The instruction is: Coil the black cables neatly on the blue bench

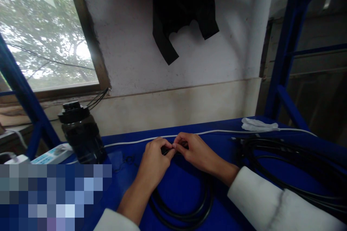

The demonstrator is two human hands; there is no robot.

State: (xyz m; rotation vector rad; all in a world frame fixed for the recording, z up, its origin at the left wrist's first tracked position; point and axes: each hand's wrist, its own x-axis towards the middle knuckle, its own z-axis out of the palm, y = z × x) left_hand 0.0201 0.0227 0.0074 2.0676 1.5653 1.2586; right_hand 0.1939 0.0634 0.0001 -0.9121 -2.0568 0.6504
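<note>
A loop of black cable (187,218) lies on the blue tabletop in front of me. At the loop's far side, my left hand (157,157) is closed around the cable, thumb and fingers pinched together. My right hand (197,153) meets it there, its fingers also pinched on the cable, and the fingertips of both hands touch. Anything small between the fingertips is too hidden to make out.
To the right lies a larger coil of black cable (292,173). A dark water bottle (81,133) stands at left beside a power strip (52,154). Along the table's back runs a white cord (217,131), with a crumpled white plastic bag (257,124) on it. Blue posts (284,50) frame the table.
</note>
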